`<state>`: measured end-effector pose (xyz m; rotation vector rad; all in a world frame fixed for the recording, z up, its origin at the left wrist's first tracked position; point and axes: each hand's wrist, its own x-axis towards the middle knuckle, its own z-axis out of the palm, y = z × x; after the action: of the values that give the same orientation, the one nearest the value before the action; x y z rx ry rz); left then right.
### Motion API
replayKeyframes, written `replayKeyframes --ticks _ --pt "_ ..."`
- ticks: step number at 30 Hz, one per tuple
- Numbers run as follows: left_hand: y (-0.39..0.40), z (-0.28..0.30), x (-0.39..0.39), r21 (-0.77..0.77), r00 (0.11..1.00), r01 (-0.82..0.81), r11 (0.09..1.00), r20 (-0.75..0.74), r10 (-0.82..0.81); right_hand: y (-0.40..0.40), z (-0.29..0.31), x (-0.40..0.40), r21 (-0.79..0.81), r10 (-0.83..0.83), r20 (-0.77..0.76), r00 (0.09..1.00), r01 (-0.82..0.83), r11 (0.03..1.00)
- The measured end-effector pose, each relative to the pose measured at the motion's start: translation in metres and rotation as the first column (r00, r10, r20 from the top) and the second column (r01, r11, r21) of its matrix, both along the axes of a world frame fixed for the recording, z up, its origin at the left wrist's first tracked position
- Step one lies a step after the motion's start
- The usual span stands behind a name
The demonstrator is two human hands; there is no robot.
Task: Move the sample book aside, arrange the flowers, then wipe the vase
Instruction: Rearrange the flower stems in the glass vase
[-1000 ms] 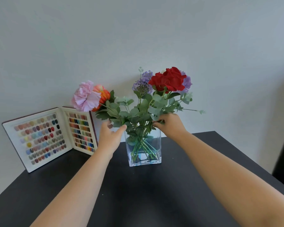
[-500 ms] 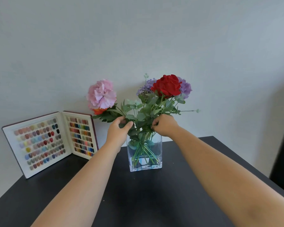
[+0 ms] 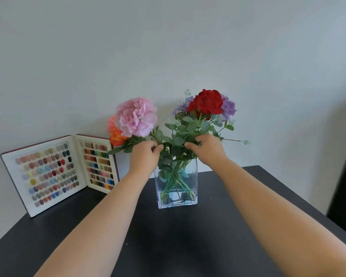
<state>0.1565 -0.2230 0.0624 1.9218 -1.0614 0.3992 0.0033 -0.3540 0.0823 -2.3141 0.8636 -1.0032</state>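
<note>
Sample book [image 3: 58, 174] stands open at the surface's [image 3: 168, 246] back-left corner, propped at the wall, well apart from the vase [image 3: 177, 188] — first step looks done. Arranging is the step in hand: left hand [image 3: 144, 156] pinches the stems under the pink flower [image 3: 137, 116], which leans out left with an orange one behind it; right hand [image 3: 207, 146] is curled closed on the stems below the rose [image 3: 207, 101] and purple blooms. Vase sits mid-surface toward the back edge, water inside. Bunch looks split and uneven — arranging unfinished. No cloth in view; wiping not yet done.
</note>
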Motion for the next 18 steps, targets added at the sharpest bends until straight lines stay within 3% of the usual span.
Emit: replayKeyframes --ticks 7,10,15,18 --pt "0.016 0.006 0.015 0.180 0.999 0.041 0.983 -0.003 -0.041 0.016 0.020 -0.032 0.006 0.105 -0.106 0.989 -0.105 0.994" --pt "0.030 -0.001 0.021 0.102 0.998 0.041 0.994 -0.047 -0.036 0.031 0.050 -0.057 -0.019 0.167 -0.126 0.978 -0.171 0.985" --pt "0.047 -0.003 0.031 -0.070 0.983 0.023 0.997 -0.180 -0.035 0.040 0.118 -0.043 -0.062 0.250 0.171 0.953 -0.243 0.968" --pt "0.049 0.008 0.034 -0.185 0.968 0.031 0.982 -0.240 -0.076 0.033 0.147 -0.003 0.028 0.236 0.109 0.966 -0.240 0.970"
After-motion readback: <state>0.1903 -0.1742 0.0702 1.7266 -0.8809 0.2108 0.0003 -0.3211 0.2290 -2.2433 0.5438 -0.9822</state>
